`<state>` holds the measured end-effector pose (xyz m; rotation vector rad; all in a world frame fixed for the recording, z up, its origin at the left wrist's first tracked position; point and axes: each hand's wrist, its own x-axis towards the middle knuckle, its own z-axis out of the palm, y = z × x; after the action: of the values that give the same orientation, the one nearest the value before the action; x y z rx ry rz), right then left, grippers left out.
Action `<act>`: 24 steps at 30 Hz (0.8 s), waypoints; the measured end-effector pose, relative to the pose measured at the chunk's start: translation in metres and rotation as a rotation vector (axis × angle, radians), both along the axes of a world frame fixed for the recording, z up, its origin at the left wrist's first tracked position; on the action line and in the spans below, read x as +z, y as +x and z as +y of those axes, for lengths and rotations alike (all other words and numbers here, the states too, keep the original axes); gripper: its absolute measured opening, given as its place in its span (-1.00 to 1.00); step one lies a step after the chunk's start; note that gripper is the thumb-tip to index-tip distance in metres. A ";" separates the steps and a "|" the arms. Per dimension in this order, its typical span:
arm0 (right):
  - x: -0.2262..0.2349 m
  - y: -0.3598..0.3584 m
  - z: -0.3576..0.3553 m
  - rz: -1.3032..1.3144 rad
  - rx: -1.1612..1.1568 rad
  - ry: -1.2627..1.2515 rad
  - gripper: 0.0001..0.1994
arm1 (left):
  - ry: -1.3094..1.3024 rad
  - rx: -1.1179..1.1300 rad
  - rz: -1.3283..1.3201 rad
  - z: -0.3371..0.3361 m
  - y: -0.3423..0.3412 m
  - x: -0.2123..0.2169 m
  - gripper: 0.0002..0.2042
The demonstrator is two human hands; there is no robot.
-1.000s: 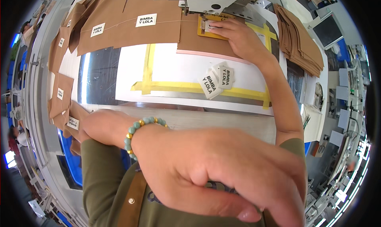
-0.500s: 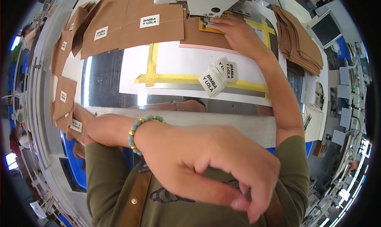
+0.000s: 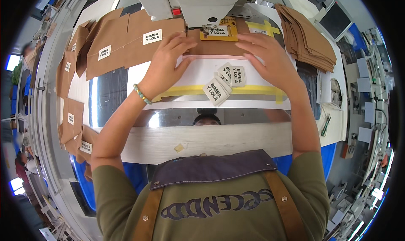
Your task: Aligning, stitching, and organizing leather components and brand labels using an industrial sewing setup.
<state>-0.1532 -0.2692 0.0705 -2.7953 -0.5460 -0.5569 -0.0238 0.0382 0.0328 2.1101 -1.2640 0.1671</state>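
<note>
Stacked brown pieces (image 3: 306,36) (right), monitor (image 3: 335,19)

Left hand (image 3: 162,68), right hand (image 3: 268,57) flat on brown fabric piece (image 3: 211,47), sewing machine (image 3: 198,2)

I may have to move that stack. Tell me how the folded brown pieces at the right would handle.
The stack of brown pieces probably lifts light. Its fanned, uneven edges suggest thin layers that slide apart when pushed. Likely floppy, like the brown sheets draped by the left hand.

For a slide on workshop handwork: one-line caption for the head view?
Both hands, left hand and right hand, press a brown piece flat under a sewing machine, loose labels nearby.
</note>
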 end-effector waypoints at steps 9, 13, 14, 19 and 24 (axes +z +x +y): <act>-0.018 -0.065 -0.056 -0.103 -0.360 0.345 -0.77 | 0.129 -0.031 -0.057 -0.013 0.033 -0.018 -0.52; -0.019 -0.064 -0.056 -0.093 -0.365 0.389 -0.78 | 0.115 -0.080 0.036 -0.019 0.038 -0.019 -0.55; -0.021 -0.064 -0.058 -0.078 -0.364 0.368 -0.78 | 0.134 -0.097 -0.013 -0.020 0.039 -0.019 -0.57; -0.025 -0.064 -0.063 -0.024 -0.348 0.349 -0.79 | 0.135 -0.118 -0.110 -0.027 0.041 -0.027 -0.61; -0.028 -0.064 -0.074 -0.018 -0.359 0.380 -0.80 | 0.176 -0.126 -0.148 -0.029 0.041 -0.025 -0.60</act>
<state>-0.2171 -0.3431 0.0427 -2.5275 0.0654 -0.6741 0.0176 0.0094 0.0075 2.1897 -1.5449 0.1642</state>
